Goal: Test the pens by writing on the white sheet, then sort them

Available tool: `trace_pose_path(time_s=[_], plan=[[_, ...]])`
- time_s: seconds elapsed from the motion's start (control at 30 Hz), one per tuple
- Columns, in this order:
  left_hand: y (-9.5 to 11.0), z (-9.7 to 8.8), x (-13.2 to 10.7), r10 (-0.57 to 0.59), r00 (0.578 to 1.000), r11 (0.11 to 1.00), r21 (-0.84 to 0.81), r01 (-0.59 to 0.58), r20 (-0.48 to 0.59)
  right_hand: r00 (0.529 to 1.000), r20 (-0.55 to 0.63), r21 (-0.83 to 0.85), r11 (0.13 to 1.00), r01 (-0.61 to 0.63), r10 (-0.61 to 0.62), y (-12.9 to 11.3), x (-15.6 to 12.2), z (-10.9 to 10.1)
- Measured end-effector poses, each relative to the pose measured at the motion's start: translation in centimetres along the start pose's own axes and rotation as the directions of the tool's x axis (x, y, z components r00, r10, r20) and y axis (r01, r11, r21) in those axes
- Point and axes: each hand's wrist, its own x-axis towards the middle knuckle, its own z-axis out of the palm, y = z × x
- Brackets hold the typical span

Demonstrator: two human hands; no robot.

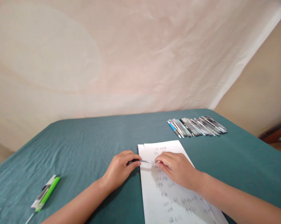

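Observation:
My left hand (121, 169) and my right hand (175, 168) pinch the two ends of a thin silvery pen (148, 161), held level just above the table. The pen spans the left edge of a white sheet of paper (164, 193) with faint handwriting, which lies on the teal tablecloth (89, 146). My right hand rests over the upper part of the sheet. Both hands have their fingers curled closed round the pen's ends.
A row of several pens (196, 126) lies side by side at the far right of the table. A green pen beside a white-and-black one (47, 193) lies near the front left. A pale cloth backdrop (121, 56) hangs behind the table.

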Motion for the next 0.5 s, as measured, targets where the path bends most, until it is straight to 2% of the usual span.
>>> trace_pose_path(time_s=[0.2,0.27,0.33,0.4,0.5], plan=[[-0.4,0.7,-0.4,0.108,0.993,0.994,0.010,-0.107,-0.048,0.998,0.070,-0.070,0.998,0.002,0.003,-0.2,0.1,0.0],[-0.6,0.8,-0.4,0.075,0.995,0.997,0.008,-0.075,-0.073,0.995,0.102,-0.087,0.996,0.017,-0.008,-0.1,0.2,-0.1],[-1.0,0.8,-0.4,-0.004,0.989,1.000,-0.005,0.003,-0.145,0.995,0.095,-0.093,0.996,0.003,0.005,0.3,0.3,-0.3],[-1.5,0.8,-0.2,-0.077,0.977,0.997,-0.037,0.071,-0.198,0.996,0.044,-0.088,0.994,-0.067,0.072,1.1,0.4,-0.7],[-2.1,0.9,0.0,-0.111,0.979,0.993,-0.057,0.102,-0.172,0.971,-0.040,-0.076,0.968,-0.239,0.236,2.8,0.6,-1.3]])
